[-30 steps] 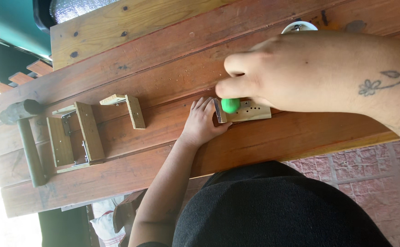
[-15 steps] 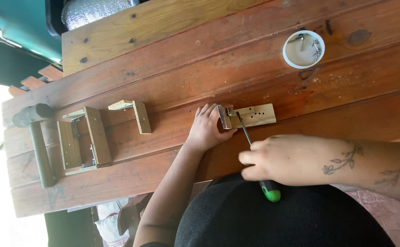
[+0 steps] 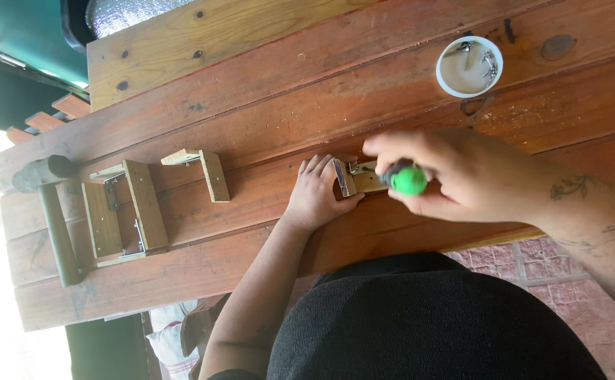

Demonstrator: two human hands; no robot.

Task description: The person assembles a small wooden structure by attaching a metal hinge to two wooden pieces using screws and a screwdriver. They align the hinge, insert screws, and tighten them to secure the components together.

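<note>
Both hands meet: right hand (image 3: 462, 176) returned, screwdriver (image 3: 407, 179) over block (image 3: 364, 177).

A bright green screwdriver handle (image 3: 409, 180) is showing in the right hand (image 3: 462, 176). At two o'clock a white cup (image 3: 448, 83) is sitting on the reddish-brown table (image 3: 265, 105); at nine o'clock pale wood frames (image 3: 121, 214) are lying.

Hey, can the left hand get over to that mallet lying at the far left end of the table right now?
Probably yes. The left hand rests flat against the small wooden piece, holding nothing, and only low wooden assemblies lie on the table between it and the mallet.
</note>
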